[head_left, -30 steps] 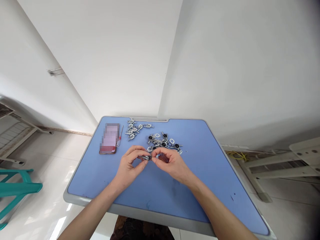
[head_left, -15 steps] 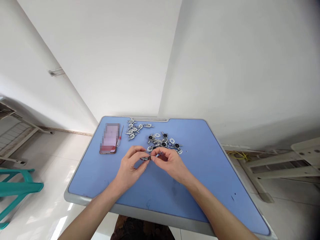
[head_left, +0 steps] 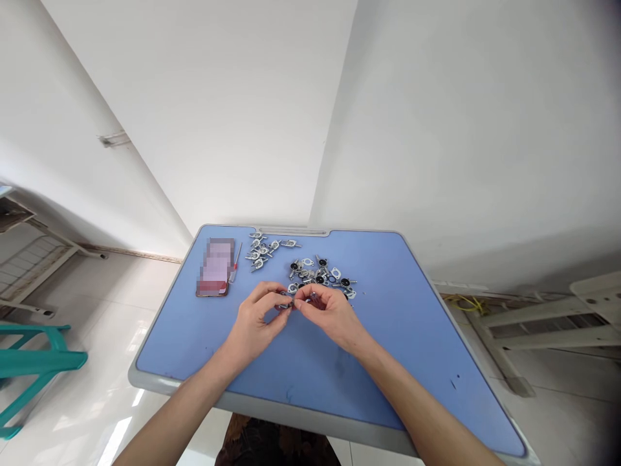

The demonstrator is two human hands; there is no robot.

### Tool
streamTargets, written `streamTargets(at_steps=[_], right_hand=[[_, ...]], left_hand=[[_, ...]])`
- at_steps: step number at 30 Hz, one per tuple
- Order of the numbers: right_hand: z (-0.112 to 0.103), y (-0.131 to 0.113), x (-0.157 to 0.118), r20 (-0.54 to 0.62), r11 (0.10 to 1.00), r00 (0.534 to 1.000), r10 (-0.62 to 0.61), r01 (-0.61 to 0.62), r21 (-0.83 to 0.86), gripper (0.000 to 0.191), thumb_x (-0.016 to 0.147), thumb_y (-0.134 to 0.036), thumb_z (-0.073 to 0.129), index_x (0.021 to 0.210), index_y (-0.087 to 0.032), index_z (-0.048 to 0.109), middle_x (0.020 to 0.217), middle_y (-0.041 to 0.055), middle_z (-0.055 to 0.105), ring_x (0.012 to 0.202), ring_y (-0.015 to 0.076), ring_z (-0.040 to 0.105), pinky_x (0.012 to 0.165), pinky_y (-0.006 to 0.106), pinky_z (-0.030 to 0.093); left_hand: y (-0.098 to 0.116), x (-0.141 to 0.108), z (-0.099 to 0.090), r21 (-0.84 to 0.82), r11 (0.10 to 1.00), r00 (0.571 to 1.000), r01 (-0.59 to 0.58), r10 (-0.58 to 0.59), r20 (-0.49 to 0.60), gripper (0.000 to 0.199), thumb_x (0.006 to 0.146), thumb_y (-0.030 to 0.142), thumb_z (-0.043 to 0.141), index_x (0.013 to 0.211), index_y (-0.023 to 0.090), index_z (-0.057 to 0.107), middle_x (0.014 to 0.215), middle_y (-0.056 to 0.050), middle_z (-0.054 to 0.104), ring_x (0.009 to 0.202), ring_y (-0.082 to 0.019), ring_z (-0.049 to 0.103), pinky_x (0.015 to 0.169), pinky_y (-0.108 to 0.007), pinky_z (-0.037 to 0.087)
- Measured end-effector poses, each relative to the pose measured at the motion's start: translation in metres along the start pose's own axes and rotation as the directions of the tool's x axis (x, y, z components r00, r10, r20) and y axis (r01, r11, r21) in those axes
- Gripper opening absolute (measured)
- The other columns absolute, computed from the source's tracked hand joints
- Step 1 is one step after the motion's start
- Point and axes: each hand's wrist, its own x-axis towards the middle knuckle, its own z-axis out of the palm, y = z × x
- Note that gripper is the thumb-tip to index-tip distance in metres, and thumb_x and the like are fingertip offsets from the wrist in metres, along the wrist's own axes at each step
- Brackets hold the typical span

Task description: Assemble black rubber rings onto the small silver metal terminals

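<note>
Over the middle of the blue table (head_left: pixel 378 362), my left hand (head_left: pixel 256 318) pinches a small metal fitting (head_left: pixel 284 305) between thumb and fingers. My right hand (head_left: pixel 332 316) meets it from the other side, its thumb and forefinger closed at the same small part. Fingers cover most of the piece, so its exact shape is hidden. Just beyond my fingertips lies a loose pile of metal fittings with black round faces (head_left: pixel 345 282), mixed with flat oval two-hole plates (head_left: pixel 336 273). Farther back on the left is a group of fittings with plates on them (head_left: pixel 262 250).
A phone (head_left: pixel 213 272) lies at the table's left, a small screwdriver (head_left: pixel 235 266) beside it. White walls (head_left: pixel 233 129) rise behind the table. On the floor stand a green stool (head_left: pixel 43 359) at left and a pale metal frame (head_left: pixel 543 330) at right.
The whole view has shifted slightly. Both hands stay together at the same metal fitting, with only small finger movement; the piles look unchanged.
</note>
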Motion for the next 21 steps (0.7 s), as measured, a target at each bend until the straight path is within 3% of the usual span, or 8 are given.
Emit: streamTargets(at_steps=[10,21], right_hand=[[0.003,-0.004,0.002,-0.038,0.997,0.997,0.073,-0.072,0.015,0.013,0.071,-0.029,0.056,0.071,-0.016,0.057,0.064,-0.0025,0.054,0.059,0.0102,0.045,0.058,0.025,0.037],[0.0046,-0.0029,0.0018,-0.061,0.996,0.997,0.054,-0.049,0.072,0.015,0.072,-0.031,0.058,0.074,-0.016,0.057,0.066,-0.0009,0.059,0.06,0.0109,0.05,0.058,0.025,0.04]], left_hand=[[-0.0071,-0.0019,-0.0002,0.007,1.0,0.996,0.027,-0.028,0.087,0.013,0.081,0.015,0.059,0.093,0.021,0.063,0.109,-0.006,0.057,0.099,-0.017,0.06,0.081,-0.03,0.053],[-0.0044,-0.0026,-0.0001,0.043,0.999,0.999,-0.026,0.024,0.035,0.016,0.085,0.016,0.056,0.1,0.02,0.059,0.104,-0.006,0.059,0.091,-0.015,0.06,0.077,-0.029,0.055]])
